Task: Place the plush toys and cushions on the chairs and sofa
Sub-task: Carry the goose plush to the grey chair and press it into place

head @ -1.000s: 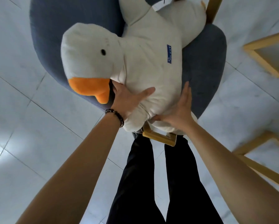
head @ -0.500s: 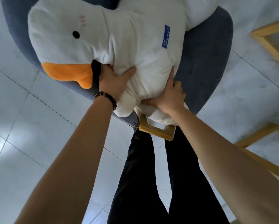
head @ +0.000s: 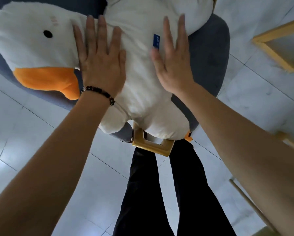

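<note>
— White plush goose (head: 139, 79) lies across the seat of the blue-grey chair (head: 209, 53), head over the seat's left edge, orange beak (head: 47, 79) hanging past the rim. That's what I've got on the feed.

— And the hands?

— Left hand (head: 100, 60) is flat and spread on the neck, fingers wide, gripping nothing. Right hand (head: 173, 65) is open too, palm down over the body; it's blurred, so I can't tell whether it touches. A beaded bracelet (head: 98, 94) sits on the left wrist.

— Any label?

— A small blue tag (head: 156, 40) with white marks is on the body, too small for me to read. A wooden leg frame (head: 151, 143) shows at the seat's near edge.
</note>
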`<act>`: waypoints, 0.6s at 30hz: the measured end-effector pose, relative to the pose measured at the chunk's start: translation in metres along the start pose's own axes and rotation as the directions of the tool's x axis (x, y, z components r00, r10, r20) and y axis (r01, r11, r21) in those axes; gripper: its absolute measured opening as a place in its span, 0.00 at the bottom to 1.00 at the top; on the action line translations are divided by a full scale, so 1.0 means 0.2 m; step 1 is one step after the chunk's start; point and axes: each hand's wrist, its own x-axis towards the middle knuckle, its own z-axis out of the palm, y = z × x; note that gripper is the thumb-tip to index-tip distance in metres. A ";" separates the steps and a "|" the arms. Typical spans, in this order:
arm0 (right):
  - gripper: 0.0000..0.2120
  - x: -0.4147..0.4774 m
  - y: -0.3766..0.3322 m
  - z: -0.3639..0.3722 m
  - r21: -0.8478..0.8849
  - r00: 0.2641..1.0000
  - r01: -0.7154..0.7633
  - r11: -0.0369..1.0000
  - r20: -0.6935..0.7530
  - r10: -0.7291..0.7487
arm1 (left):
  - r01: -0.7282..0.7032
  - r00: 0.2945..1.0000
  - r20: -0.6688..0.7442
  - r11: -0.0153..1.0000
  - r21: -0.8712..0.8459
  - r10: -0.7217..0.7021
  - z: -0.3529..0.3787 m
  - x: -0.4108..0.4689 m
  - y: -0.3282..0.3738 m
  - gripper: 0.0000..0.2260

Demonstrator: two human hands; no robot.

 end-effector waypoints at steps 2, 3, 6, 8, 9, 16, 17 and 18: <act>0.36 0.07 -0.01 0.08 -0.074 0.982 0.158 0.985 0.118 -0.149 | -0.009 1.000 0.003 1.000 0.018 0.009 0.04 -0.01 -0.03 0.27; 0.36 0.09 0.02 0.10 -0.120 0.957 0.223 0.967 0.216 -0.194 | -0.014 1.000 0.003 1.000 0.021 0.014 0.06 -0.03 -0.03 0.27; 0.38 0.15 0.20 0.06 -0.242 0.887 0.369 0.897 0.380 -0.262 | -0.026 1.000 -0.003 0.999 0.024 0.026 0.12 -0.06 -0.02 0.28; 0.41 0.20 0.28 0.02 -0.310 0.891 0.367 0.877 0.387 -0.236 | -0.018 1.000 -0.021 1.000 0.007 0.018 0.13 -0.05 0.00 0.28; 0.43 0.23 0.30 0.01 -0.326 0.904 0.330 0.886 0.380 -0.197 | -0.012 0.999 -0.031 1.000 -0.005 0.012 0.14 -0.05 0.00 0.28; 0.49 0.42 0.45 -0.07 -0.348 0.895 -0.082 0.934 0.386 0.222 | -0.021 0.998 -0.065 1.000 -0.023 0.019 0.20 -0.04 0.00 0.28; 0.49 0.42 0.45 -0.07 -0.334 0.887 -0.116 0.936 0.390 0.248 | -0.021 0.998 -0.064 0.999 -0.027 0.020 0.20 -0.03 0.00 0.28; 0.48 0.41 0.42 -0.05 -0.310 0.891 -0.146 0.939 0.371 0.261 | -0.016 0.998 -0.063 0.999 -0.029 0.014 0.20 -0.02 0.01 0.28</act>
